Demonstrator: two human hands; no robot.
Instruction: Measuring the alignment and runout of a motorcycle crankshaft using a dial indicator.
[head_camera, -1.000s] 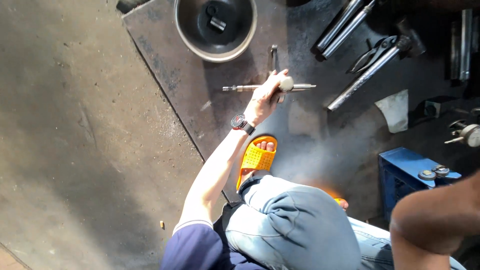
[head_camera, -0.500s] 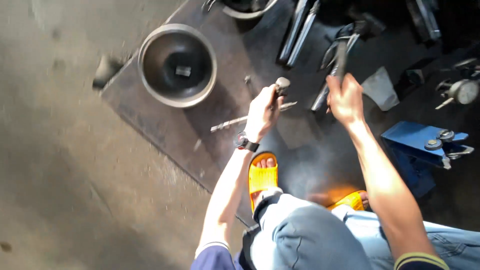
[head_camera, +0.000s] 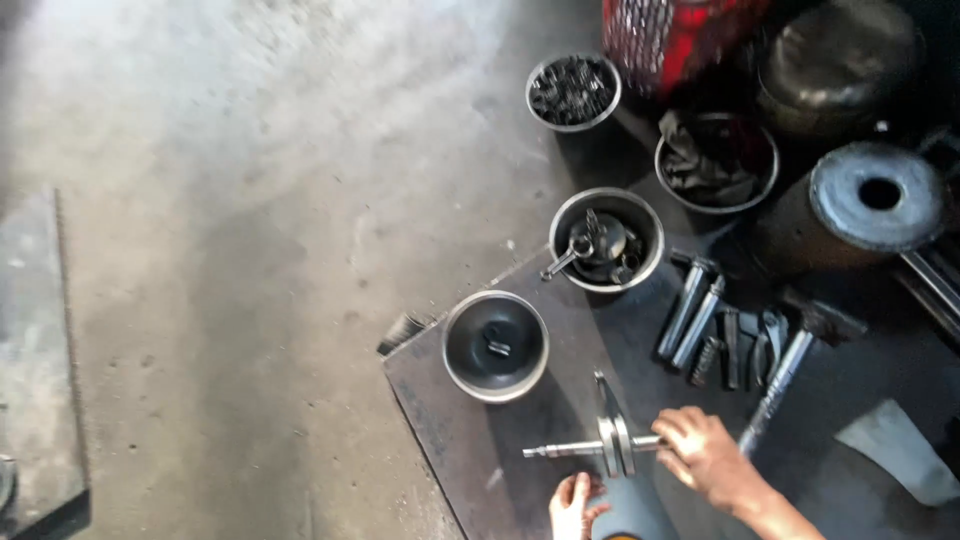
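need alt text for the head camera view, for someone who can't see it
Seen from above, a person's right hand grips one end of a metal shaft with discs lying on a dark steel plate, while the left hand rests just below it. Metal bowls of small parts and a row of tools lie beyond, on an oily concrete floor.

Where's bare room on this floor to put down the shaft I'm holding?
Free: the concrete floor left of the dark metal plate, and the plate's strip between the near steel bowl and the shaft. Crowded: right of the bowls, where tools lie packed beside the cylinder.
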